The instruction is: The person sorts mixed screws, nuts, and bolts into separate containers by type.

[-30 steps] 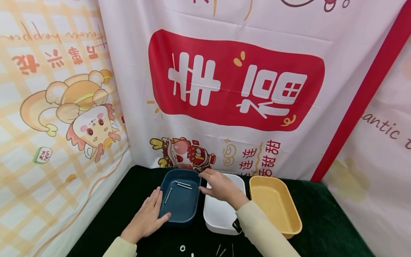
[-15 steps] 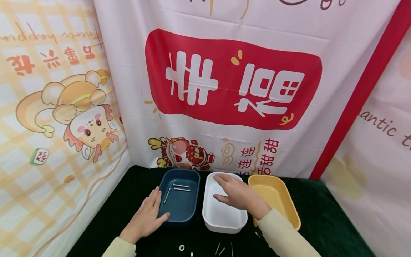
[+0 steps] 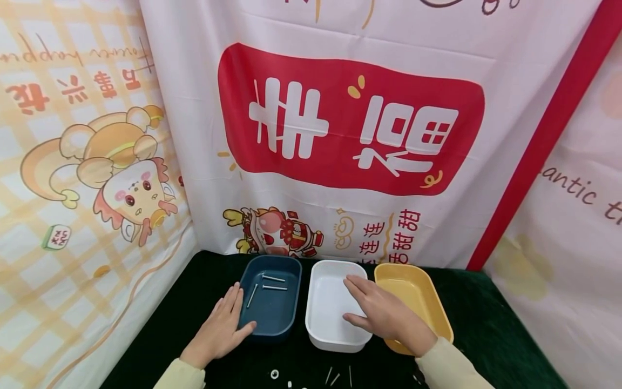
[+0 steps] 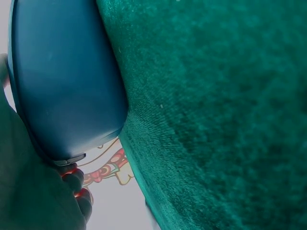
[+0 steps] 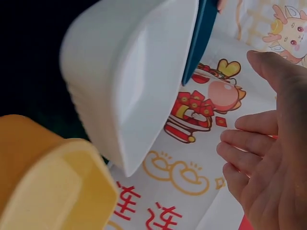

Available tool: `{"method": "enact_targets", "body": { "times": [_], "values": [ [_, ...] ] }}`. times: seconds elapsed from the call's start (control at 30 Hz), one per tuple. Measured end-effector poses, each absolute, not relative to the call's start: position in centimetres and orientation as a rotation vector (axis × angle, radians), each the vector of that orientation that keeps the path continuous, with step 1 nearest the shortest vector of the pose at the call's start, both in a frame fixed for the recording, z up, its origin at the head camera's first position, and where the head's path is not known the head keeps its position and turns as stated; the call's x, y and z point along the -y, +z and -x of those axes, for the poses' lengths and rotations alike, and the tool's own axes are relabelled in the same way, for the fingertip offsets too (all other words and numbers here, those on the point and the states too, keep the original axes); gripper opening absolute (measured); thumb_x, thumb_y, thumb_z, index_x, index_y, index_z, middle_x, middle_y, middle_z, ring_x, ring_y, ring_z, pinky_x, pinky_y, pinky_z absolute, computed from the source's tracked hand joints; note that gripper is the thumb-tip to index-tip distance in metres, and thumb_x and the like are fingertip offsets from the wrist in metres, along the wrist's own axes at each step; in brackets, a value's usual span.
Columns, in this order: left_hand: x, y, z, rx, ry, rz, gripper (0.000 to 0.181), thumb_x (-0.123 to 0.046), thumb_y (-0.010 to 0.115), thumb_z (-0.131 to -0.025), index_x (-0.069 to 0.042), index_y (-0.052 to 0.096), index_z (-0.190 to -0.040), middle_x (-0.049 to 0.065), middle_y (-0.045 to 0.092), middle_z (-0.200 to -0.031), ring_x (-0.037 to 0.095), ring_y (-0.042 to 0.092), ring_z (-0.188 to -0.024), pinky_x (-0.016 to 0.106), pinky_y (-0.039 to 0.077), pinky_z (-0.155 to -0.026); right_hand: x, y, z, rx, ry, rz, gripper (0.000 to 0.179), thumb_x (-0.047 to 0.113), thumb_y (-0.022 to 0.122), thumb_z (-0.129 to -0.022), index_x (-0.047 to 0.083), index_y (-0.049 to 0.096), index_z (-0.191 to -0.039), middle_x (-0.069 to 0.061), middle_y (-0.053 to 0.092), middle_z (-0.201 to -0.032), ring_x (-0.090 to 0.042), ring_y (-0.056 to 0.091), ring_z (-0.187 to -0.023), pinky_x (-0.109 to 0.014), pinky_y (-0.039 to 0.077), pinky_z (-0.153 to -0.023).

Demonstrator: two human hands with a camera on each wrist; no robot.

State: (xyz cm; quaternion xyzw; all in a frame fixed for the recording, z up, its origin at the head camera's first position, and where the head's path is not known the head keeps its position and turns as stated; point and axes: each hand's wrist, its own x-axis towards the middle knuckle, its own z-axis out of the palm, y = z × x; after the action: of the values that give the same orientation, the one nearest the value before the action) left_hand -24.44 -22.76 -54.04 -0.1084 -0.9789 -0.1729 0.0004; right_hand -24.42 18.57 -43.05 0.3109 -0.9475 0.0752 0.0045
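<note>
Three metal screws [image 3: 275, 288] lie on the floor of the dark blue tray [image 3: 272, 319]. Against that tray's left rim rests my left hand [image 3: 218, 324], its fingers straight and its thumb over the near-left corner. The left wrist view shows the blue tray's outer wall [image 4: 67, 76] beside the hand. Above the right side of the white tray [image 3: 330, 308] and the left edge of the yellow tray [image 3: 418, 292] hovers my right hand [image 3: 384, 313]. Its fingers are extended, and in the right wrist view the palm [image 5: 268, 177] holds nothing.
Near the front edge of the dark green cloth [image 3: 505, 324] lie a small white ring [image 3: 274, 374], a small white piece [image 3: 289, 384] and several thin metal pins [image 3: 335, 379]. A printed curtain [image 3: 350, 227] hangs right behind the trays.
My right hand has moved right, from the blue tray's right rim across the white tray toward the yellow one. Two screws in the blue tray have shifted slightly. My left hand stays put.
</note>
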Motion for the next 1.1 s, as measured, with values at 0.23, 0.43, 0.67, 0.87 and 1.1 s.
{"method": "enact_targets", "body": {
  "times": [0.23, 0.43, 0.67, 0.87, 1.1],
  "values": [
    [22.8, -53.8, 24.2, 3.074, -0.553, 0.34, 0.104, -0.069, 0.053, -0.1, 0.003, 0.018, -0.166, 0.02, 0.008, -0.178, 0.044, 0.013, -0.164, 0.066, 0.017, -0.131, -19.9, -45.4, 23.5, 2.985, 0.294, -0.878, 0.082, 0.061, 0.059, -0.102, 0.008, 0.041, -0.161, -0.012, 0.042, -0.168, -0.034, 0.042, -0.154, -0.056, 0.04, -0.123],
    [22.7, -53.7, 24.1, 3.081, -0.551, 0.341, 0.106, -0.071, 0.052, -0.099, 0.002, 0.018, -0.167, 0.021, 0.008, -0.178, 0.044, 0.013, -0.164, 0.066, 0.017, -0.13, -20.6, -48.2, 23.3, 2.971, 0.333, -0.822, 0.086, 0.065, 0.053, -0.103, 0.004, 0.04, -0.161, -0.017, 0.038, -0.169, -0.036, 0.038, -0.157, -0.058, 0.036, -0.125],
    [22.7, -54.0, 24.4, 3.086, -0.554, 0.338, 0.106, -0.073, 0.05, -0.099, 0.001, 0.016, -0.167, 0.02, 0.006, -0.178, 0.043, 0.011, -0.164, 0.066, 0.016, -0.131, -20.9, -51.3, 23.2, 2.999, 0.327, -0.743, 0.094, 0.074, 0.043, -0.101, 0.006, 0.033, -0.164, -0.013, 0.029, -0.174, -0.032, 0.029, -0.162, -0.056, 0.031, -0.129],
    [22.7, -53.9, 24.4, 3.074, -0.542, 0.34, 0.106, -0.073, 0.05, -0.099, 0.002, 0.017, -0.167, 0.02, 0.007, -0.178, 0.043, 0.012, -0.164, 0.066, 0.016, -0.131, -21.0, -52.6, 23.1, 3.019, 0.35, -0.685, 0.096, 0.076, 0.041, -0.1, 0.007, 0.03, -0.166, -0.011, 0.027, -0.175, -0.032, 0.026, -0.163, -0.057, 0.028, -0.13],
    [22.8, -53.7, 24.4, 3.08, -0.533, 0.337, 0.108, -0.074, 0.05, -0.098, 0.002, 0.017, -0.167, 0.02, 0.009, -0.178, 0.043, 0.013, -0.164, 0.066, 0.016, -0.131, -21.3, -53.9, 23.1, 3.044, 0.334, -0.657, 0.096, 0.077, 0.039, -0.1, 0.008, 0.028, -0.167, -0.009, 0.023, -0.177, -0.031, 0.022, -0.164, -0.057, 0.025, -0.131]
  ]
}}
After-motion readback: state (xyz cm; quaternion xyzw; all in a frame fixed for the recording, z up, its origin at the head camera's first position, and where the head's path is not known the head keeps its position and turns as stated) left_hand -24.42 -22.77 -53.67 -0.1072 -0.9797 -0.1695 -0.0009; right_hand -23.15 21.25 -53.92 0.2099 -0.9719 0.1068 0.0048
